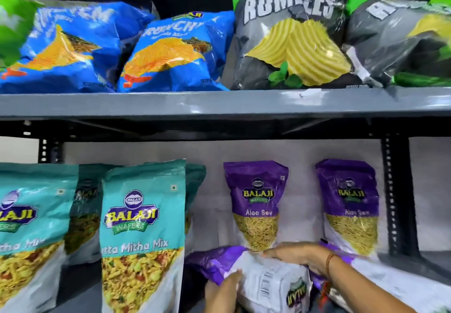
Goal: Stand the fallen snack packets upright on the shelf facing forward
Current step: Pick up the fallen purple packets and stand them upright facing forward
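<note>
A purple and white Aloo Sev packet [266,281] lies fallen on its side on the lower shelf, its back with a barcode turned up. My left hand [223,293] grips its lower left edge. My right hand [300,255] rests on its top right part, fingers curled over it. Behind it two purple Aloo Sev packets stand upright, one [256,203] in the middle and one [349,205] to the right. Another fallen purple packet [380,281] lies under my right forearm, partly hidden.
Teal Khatta Mitha Mix packets [142,234] stand upright at the left of the lower shelf. The grey upper shelf [219,104] holds blue chip bags [170,51] and grey-green Rumbles bags [290,37], leaning. A black perforated upright [396,195] stands at the right.
</note>
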A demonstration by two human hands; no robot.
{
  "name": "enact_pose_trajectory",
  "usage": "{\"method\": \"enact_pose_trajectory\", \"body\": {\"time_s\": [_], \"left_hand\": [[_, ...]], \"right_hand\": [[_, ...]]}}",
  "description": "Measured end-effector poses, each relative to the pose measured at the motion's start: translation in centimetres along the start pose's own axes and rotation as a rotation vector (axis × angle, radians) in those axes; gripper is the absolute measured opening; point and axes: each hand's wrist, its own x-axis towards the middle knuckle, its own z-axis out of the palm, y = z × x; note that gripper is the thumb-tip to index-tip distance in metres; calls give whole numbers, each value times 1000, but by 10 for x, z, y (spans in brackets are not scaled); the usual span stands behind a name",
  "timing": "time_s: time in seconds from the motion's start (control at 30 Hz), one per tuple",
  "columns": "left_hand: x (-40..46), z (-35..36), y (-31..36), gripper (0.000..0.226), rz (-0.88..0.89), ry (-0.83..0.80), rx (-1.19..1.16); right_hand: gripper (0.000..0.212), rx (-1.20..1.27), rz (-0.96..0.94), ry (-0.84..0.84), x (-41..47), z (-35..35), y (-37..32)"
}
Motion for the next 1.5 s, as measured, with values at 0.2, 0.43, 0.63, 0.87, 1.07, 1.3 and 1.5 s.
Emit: {"method": "enact_pose_trajectory", "body": {"time_s": [0.2,0.43,0.63,0.87,1.07,1.3,1.5], "left_hand": [[-5,8,5,31,-11,-6,-78],[-18,23,38,24,275,-153,5],[-1,30,66,27,484,-373,95],[15,9,24,26,346,-450,98],[17,8,33,56,185,-521,-30],[27,5,22,72,-81,-410,114],[17,6,26,51,-67,-378,392]], "right_hand": [[26,168,-77,-18,0,-1,4],[17,461,-359,269,-37,-6,-2],[26,424,-520,680,-59,5,-6],[42,248,-501,881,-67,36,25],[61,382,-406,982,-87,47,21],[75,434,-284,756,-103,98,15],[114,498,-288,641,-103,93,1]]}}
